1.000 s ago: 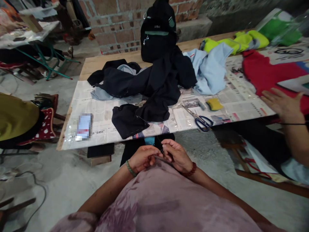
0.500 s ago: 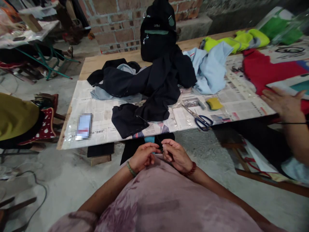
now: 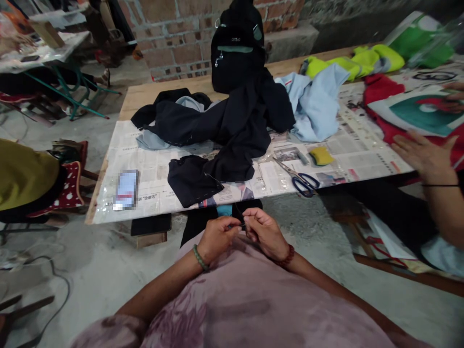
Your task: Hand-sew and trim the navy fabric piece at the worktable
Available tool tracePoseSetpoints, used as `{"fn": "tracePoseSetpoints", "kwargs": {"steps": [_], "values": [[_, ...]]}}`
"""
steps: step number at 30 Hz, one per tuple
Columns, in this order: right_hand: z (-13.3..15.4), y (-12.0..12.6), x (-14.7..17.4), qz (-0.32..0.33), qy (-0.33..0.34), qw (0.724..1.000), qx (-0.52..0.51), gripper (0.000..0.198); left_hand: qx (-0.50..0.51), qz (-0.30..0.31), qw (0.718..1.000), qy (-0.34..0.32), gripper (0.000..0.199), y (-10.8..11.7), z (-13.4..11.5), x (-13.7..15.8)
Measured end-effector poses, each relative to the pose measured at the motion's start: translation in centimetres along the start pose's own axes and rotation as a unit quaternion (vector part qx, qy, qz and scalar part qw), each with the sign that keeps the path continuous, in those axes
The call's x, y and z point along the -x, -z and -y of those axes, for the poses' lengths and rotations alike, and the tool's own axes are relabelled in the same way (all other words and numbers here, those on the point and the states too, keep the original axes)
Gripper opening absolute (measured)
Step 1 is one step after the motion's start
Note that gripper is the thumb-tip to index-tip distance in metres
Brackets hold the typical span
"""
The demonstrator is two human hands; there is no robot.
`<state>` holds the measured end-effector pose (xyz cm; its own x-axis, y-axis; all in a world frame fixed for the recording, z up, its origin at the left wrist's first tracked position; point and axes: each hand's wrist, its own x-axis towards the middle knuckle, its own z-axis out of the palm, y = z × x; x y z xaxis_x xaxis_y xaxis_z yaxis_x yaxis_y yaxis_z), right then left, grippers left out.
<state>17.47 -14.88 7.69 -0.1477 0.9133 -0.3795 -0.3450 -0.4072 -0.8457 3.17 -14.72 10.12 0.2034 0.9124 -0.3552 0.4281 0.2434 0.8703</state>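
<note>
In front of my lap, just below the table edge, both hands meet fingertip to fingertip. My left hand (image 3: 219,237), with a green bracelet, pinches thumb against forefinger; what lies in the pinch is too small to make out. My right hand (image 3: 266,234), with a red bead bracelet, is closed at the fingertips on a thin dark thread, faintly visible near them. On the table beyond lies a dark garment (image 3: 232,116) with pale stitches along its near piece. Blue-handled scissors (image 3: 304,183) rest right of it, beside a yellow sponge-like pad (image 3: 321,156).
A newspaper-covered table (image 3: 108,159) holds a phone (image 3: 125,189), a black backpack (image 3: 237,53), light blue cloth (image 3: 319,104) and a neon yellow garment (image 3: 357,60). At right, another person's hand (image 3: 427,150) lies by an iron (image 3: 416,113) on red cloth (image 3: 382,89).
My left hand has turned slightly, its fingers curling in closer to my right fingertips. The right hand barely moved. The other person's iron has slid left and away over the red cloth.
</note>
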Motion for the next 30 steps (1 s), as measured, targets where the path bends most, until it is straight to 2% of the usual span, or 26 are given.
{"fn": "tracePoseSetpoints", "kwargs": {"steps": [7,15,23,27,30], "values": [[0.1,-0.07,0.08,0.002,-0.002,1.0,0.007,0.02,-0.039,-0.033,0.997,-0.057,0.016,0.11,-0.08,0.1],[0.64,0.27,0.23,0.029,0.014,0.996,0.084,0.022,-0.071,-0.041,0.994,-0.07,0.017,0.37,-0.2,0.03],[0.65,0.84,0.21,0.018,0.098,0.961,0.257,0.015,-0.103,-0.051,0.987,-0.11,0.017,0.59,-0.33,0.36],[0.36,0.81,0.21,0.019,0.123,0.954,0.271,0.009,-0.111,-0.055,0.982,-0.143,0.017,0.59,-0.42,0.42],[0.39,0.79,0.25,0.021,0.12,0.956,0.267,0.009,-0.095,-0.053,0.986,-0.13,0.017,0.53,-0.46,0.42]]}}
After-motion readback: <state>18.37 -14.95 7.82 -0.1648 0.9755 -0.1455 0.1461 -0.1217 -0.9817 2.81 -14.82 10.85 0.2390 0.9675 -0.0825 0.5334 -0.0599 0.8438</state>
